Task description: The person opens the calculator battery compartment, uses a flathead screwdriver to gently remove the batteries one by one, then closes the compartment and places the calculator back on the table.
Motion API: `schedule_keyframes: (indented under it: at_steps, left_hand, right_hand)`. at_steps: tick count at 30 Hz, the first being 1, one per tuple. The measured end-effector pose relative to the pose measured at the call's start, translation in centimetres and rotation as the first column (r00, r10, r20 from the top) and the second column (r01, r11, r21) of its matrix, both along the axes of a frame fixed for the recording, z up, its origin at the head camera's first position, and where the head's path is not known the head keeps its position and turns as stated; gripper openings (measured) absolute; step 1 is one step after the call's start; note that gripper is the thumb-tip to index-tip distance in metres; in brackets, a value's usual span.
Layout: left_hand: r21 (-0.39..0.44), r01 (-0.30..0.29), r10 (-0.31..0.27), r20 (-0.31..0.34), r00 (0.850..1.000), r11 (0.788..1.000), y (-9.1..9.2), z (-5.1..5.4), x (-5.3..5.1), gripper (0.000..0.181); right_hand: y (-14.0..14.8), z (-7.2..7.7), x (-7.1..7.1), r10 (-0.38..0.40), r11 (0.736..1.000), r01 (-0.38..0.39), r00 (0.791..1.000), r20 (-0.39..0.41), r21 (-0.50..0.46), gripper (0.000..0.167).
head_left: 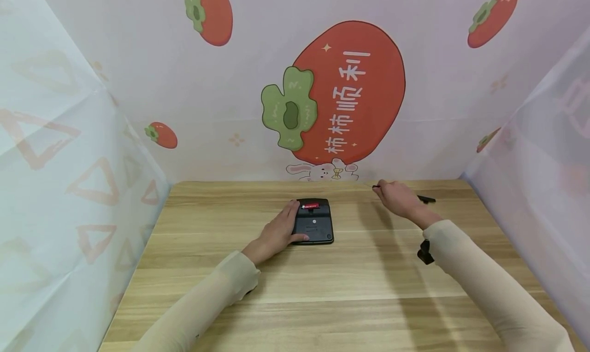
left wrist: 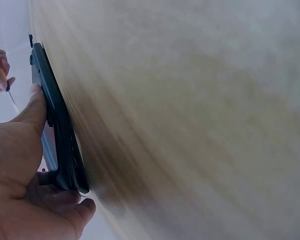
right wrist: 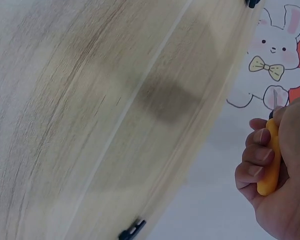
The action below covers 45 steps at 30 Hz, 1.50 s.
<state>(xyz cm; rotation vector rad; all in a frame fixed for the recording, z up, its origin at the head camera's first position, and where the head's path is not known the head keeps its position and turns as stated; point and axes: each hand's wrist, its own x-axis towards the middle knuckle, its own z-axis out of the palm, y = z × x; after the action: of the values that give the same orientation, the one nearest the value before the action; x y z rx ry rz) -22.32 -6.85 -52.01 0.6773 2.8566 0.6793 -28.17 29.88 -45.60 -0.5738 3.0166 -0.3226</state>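
Observation:
A black desktop calculator (head_left: 318,229) lies face down on the table. A red battery (head_left: 311,206) shows in the open compartment near its far edge. My left hand (head_left: 277,232) grips the calculator's left side, with the thumb toward the near edge and the fingers toward the far edge. In the right wrist view, my right hand (right wrist: 277,165) has its fingers wrapped round the yellow handle of a screwdriver (right wrist: 270,172). The screwdriver is up off the table, to the right of the calculator, its thin shaft pointing away from the palm.
A small black plastic piece, likely the battery cover (head_left: 426,199), lies on the wooden table (head_left: 295,301) beyond my right wrist. A printed backdrop (head_left: 239,85) with persimmons and a rabbit stands at the table's far edge, and similar sheets hang at both sides.

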Motion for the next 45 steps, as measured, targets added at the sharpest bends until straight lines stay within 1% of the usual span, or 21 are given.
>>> schedule_keyframes:
  at_steps: [8, 13, 19, 24, 29, 36, 41, 45]
  left_hand:
    - [0.001, 0.002, -0.002, -0.011, 1.000, 1.000, 0.0, -0.3, 0.0, 0.104]
    - [0.016, 0.008, -0.008, -0.025, 1.000, 1.000, 0.1, -0.4, 0.1, 0.104]
    - [0.025, 0.003, -0.002, -0.021, 1.000, 1.000, 0.3, -0.5, 0.1, 0.105]
    - [0.027, -0.002, 0.002, -0.018, 1.000, 1.000, 0.3, -0.5, 0.2, 0.105]
    - [0.023, -0.005, 0.005, -0.007, 1.000, 1.000, 0.3, -0.4, 0.2, 0.105]
    - [0.008, -0.015, 0.015, -0.009, 1.000, 1.000, 0.3, -0.4, 0.1, 0.105]
    - [0.006, -0.012, 0.012, -0.015, 1.000, 1.000, 0.2, -0.3, 0.2, 0.105]
    - [0.011, -0.005, 0.005, -0.016, 1.000, 1.000, 0.1, -0.2, 0.1, 0.104]
  right_hand:
    - [1.6, -0.3, 0.0, -0.022, 1.000, 0.022, 1.000, -0.020, 0.004, 0.029]
    - [2.8, -0.6, 0.1, -0.052, 0.999, 0.052, 0.999, 0.007, 0.000, 0.029]
    - [4.1, -1.0, 0.2, -0.078, 0.997, 0.078, 0.997, 0.028, 0.009, 0.030]
    - [4.7, -1.0, 0.3, -0.110, 0.994, 0.109, 0.993, 0.053, 0.021, 0.031]
    - [5.1, -1.0, 0.6, -0.128, 0.992, 0.128, 0.990, 0.057, 0.017, 0.032]
    - [6.4, -1.0, 0.5, -0.145, 0.989, 0.144, 0.988, 0.057, 0.026, 0.034]
    - [7.3, -1.0, 0.5, -0.148, 0.989, 0.146, 0.985, 0.090, 0.037, 0.035]
    - [7.9, -1.2, 0.5, -0.164, 0.986, 0.162, 0.982, 0.095, 0.033, 0.036]
